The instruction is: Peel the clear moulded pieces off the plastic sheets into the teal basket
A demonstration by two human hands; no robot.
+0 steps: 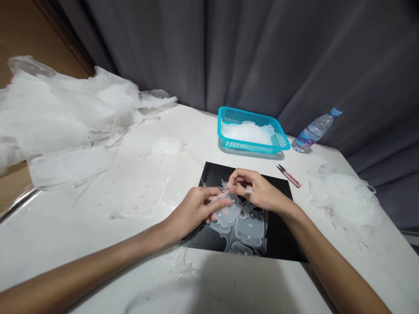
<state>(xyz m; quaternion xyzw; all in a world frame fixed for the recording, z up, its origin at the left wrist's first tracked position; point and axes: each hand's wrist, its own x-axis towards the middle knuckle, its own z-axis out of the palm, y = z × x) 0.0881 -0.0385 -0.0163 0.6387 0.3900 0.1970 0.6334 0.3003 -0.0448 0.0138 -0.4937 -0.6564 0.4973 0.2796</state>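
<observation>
My left hand (204,203) grips a translucent silicone-like sheet (227,213) with rounded flat pieces in it, thumb on top and fingers beneath. My right hand (252,187) pinches the sheet's upper edge close to the left fingertips; a small whitish strip is wrapped on one of its fingers. More of the sheet, with rounded rectangular pieces (250,229) joined by thin webbing, lies on a black board (284,244) under both hands. Just beyond the board rest small pink-handled thread snips (288,176).
A turquoise basket (222,126) holds whitish translucent pieces. A water bottle (310,133) stands at its right. Translucent scraps (343,205) lie at the right, and a large heap of translucent sheets (65,109) covers the left back. A grey curtain (183,52) hangs behind the white table (98,253).
</observation>
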